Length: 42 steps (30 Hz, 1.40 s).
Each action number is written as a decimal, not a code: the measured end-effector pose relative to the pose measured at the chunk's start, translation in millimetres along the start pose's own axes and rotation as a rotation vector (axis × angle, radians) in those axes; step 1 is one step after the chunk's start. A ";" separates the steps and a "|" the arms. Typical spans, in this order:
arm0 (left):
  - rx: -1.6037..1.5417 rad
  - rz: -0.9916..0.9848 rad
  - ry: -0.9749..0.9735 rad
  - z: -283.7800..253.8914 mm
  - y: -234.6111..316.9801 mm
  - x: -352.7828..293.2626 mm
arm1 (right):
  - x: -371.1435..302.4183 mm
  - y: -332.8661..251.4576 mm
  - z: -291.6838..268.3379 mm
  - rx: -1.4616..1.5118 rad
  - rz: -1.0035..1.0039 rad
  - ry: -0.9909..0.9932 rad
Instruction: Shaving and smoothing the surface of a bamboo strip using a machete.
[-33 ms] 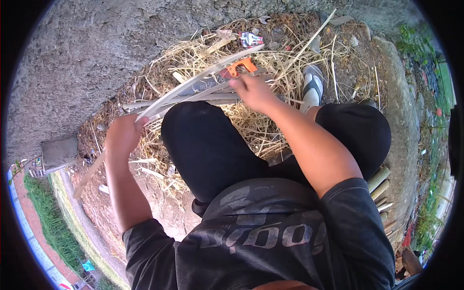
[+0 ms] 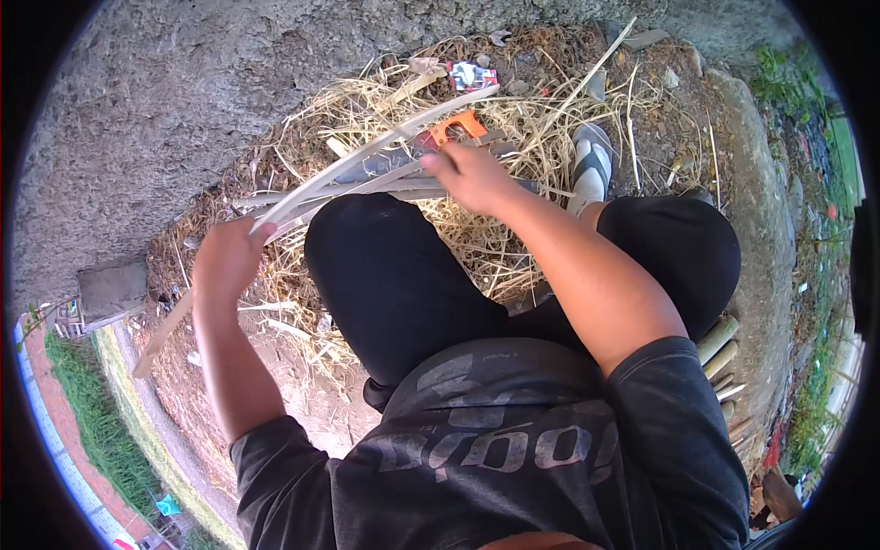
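Observation:
My left hand [image 2: 227,257] is closed around a long, thin, pale strip [image 2: 367,149], which looks like split bamboo. The strip bows up to the right past my right hand, and its other end hangs below my left wrist. My right hand [image 2: 472,179] has its fingers curled in, thumb towards the left, just below an orange handle [image 2: 467,122] with a finger hole, like a handsaw's. A second pale strip [image 2: 394,174] runs up to the right hand's fingers. Whether they grip it is hidden.
Curly shavings [image 2: 500,238] cover the ground round my knees and sandalled foot [image 2: 593,165]. A rough grey wall [image 2: 183,119] stands on the far side. A crumpled packet [image 2: 472,77] lies beyond the handle. Several cut poles [image 2: 718,341] lie at the right, beside a concrete edge [image 2: 756,220].
Both my hands have shifted slightly to the left. The long strip has slid a little the same way with my left hand.

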<state>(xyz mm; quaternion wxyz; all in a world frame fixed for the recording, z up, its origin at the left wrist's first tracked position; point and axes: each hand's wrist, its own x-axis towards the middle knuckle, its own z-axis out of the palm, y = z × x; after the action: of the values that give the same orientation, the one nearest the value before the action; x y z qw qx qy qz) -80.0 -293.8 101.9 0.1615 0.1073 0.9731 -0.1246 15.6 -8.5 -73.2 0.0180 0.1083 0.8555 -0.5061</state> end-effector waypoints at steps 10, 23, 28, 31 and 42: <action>0.042 -0.077 -0.066 -21.8 -28.4 -22.9 | 19.8 92.5 3.0 -0.213 0.344 -0.034; 0.095 0.033 0.097 -9.4 -31.1 -21.2 | 8.3 4.6 40.1 0.063 -0.084 -0.061; 0.098 -0.041 0.046 -23.7 -4.0 -23.1 | 13.6 11.6 43.2 0.011 -0.157 -0.110; 0.094 -0.076 0.022 -20.4 -6.4 -25.9 | 13.1 11.5 40.0 -0.082 -0.121 -0.107; 0.117 -0.043 0.064 -35.4 7.5 -24.6 | 19.9 46.7 6.0 -0.157 0.292 0.069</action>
<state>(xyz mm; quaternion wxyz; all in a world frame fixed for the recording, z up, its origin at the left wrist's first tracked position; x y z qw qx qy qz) -65.5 -281.1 141.2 0.1212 0.0996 0.9709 -0.1812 5.2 11.3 -119.1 0.0706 0.2472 0.8675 -0.4258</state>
